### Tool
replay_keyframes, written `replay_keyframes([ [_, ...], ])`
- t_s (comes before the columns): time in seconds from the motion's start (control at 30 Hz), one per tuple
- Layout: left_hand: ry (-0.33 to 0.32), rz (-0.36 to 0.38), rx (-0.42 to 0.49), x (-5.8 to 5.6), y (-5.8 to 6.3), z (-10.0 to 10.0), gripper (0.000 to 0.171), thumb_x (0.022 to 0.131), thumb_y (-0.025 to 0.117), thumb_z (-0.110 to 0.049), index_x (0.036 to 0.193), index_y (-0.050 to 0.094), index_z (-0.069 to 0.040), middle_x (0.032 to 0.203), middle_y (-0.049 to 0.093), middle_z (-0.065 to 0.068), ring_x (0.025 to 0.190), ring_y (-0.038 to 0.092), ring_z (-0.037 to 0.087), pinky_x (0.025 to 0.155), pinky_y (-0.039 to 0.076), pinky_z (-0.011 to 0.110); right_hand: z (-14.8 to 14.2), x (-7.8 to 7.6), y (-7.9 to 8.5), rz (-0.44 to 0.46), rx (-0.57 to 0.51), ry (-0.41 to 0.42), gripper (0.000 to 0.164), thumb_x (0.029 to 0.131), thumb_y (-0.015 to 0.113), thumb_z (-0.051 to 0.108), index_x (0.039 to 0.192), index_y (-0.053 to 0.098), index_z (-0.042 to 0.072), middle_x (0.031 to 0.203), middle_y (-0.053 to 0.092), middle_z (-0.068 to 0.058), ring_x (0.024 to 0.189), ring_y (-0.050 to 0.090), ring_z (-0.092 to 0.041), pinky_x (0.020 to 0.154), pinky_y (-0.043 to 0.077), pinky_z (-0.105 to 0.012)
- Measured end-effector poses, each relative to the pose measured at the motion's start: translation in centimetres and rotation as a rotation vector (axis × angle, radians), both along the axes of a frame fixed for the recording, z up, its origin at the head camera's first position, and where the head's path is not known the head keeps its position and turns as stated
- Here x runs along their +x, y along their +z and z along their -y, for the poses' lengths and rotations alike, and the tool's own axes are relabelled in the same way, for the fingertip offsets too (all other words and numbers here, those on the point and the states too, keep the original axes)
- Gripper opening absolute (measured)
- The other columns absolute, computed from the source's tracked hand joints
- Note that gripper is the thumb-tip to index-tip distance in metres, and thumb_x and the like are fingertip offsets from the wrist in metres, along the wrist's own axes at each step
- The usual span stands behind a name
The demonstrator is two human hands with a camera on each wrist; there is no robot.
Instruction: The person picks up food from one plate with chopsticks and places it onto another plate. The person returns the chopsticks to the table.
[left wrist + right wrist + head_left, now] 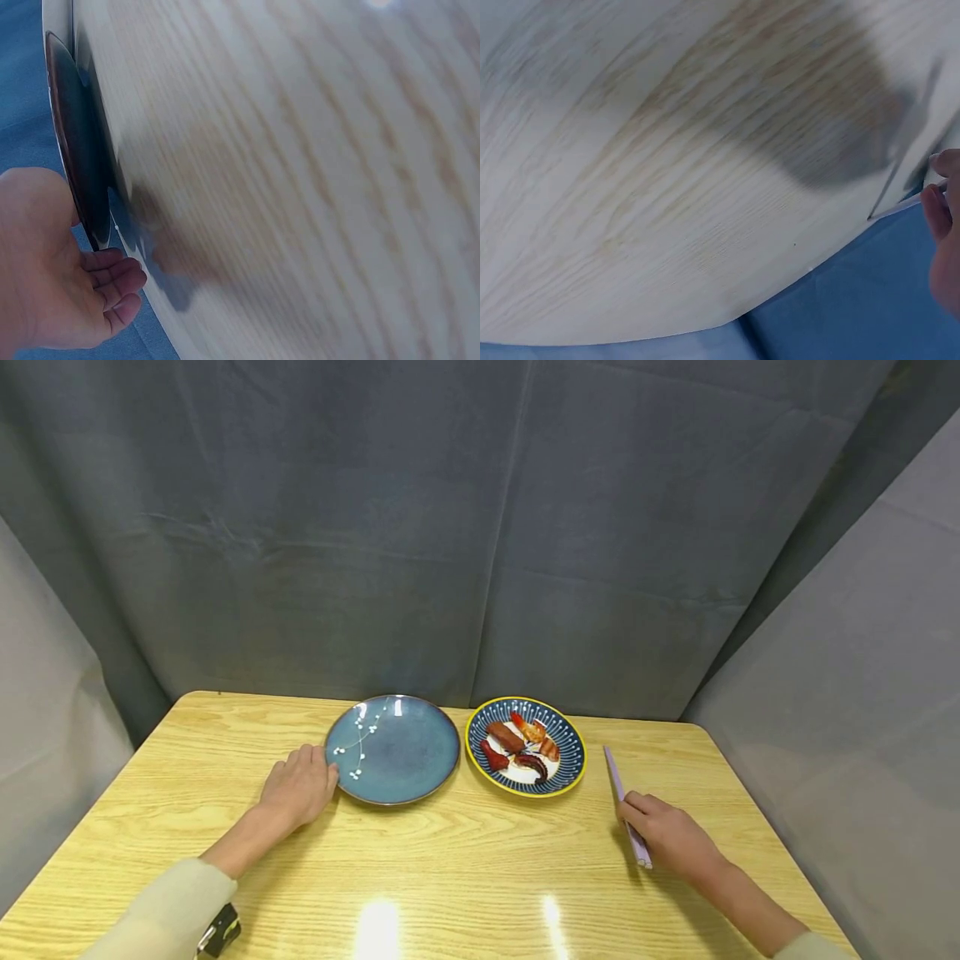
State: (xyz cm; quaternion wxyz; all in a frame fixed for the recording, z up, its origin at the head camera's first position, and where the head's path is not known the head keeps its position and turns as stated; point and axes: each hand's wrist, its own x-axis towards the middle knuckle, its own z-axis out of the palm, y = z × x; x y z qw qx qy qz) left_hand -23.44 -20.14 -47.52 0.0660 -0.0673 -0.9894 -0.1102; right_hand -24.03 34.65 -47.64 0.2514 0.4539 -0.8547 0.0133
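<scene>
My left hand (300, 787) pinches the left rim of a blue plate (408, 752) with a white blossom sprig. In the left wrist view the thumb lies on one side of the plate (73, 135), and curled fingers (116, 281) are at its lower edge. Toward the table's right side, my right hand (671, 835) grips a pair of light purple chopsticks (615, 772), their thin ends pointing away from me. Only part of that hand shows in the right wrist view, with the chopsticks' thin end (900, 210) sticking out.
Between the plate and the chopsticks stands a yellow-rimmed, blue-patterned dish (573, 752). It holds several food pieces, among them a curled tentacle (531, 766) and a brown slab (506, 737). Grey curtains (360, 543) hang behind the wooden table (450, 868); pale cloth hangs at both sides.
</scene>
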Motion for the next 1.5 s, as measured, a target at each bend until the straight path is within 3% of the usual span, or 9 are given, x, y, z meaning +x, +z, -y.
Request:
replay_keyframes([
  [0.17,-0.001,-0.005,0.002,0.1,0.1,0.0,0.032,0.104,0.043,-0.021,0.103,0.05,0.01,0.088,0.044,0.014,0.08,0.047,0.029,0.071,0.041,0.046,-0.1,-0.3,-0.8,-0.081,0.116,0.006,0.053,0.111,0.007,0.02,0.094,0.056,0.006,0.09,0.052,-0.003,0.074,0.055,-0.017,0.055,0.05,-0.03],
  [0.6,0.007,-0.002,0.006,0.0,0.0,0.0,0.03,0.104,0.043,-0.021,0.1,0.049,0.008,0.086,0.043,0.013,0.078,0.046,0.029,0.069,0.04,0.045,-0.1,-0.8,-1.4,-0.122,0.301,0.022,0.06,0.109,-0.002,0.016,0.094,0.056,0.006,0.089,0.049,-0.004,0.074,0.052,-0.018,0.054,0.048,-0.028],
  [1.5,0.012,0.021,0.0,-0.1,-0.1,0.1,0.034,0.104,0.041,-0.022,0.105,0.05,0.01,0.09,0.045,0.015,0.082,0.046,0.03,0.073,0.041,0.048,-0.1,-0.7,-2.2,-0.125,0.3,-0.004,0.06,0.108,-0.004,0.012,0.096,0.054,0.005,0.089,0.049,-0.005,0.073,0.051,-0.019,0.054,0.048,-0.029],
])
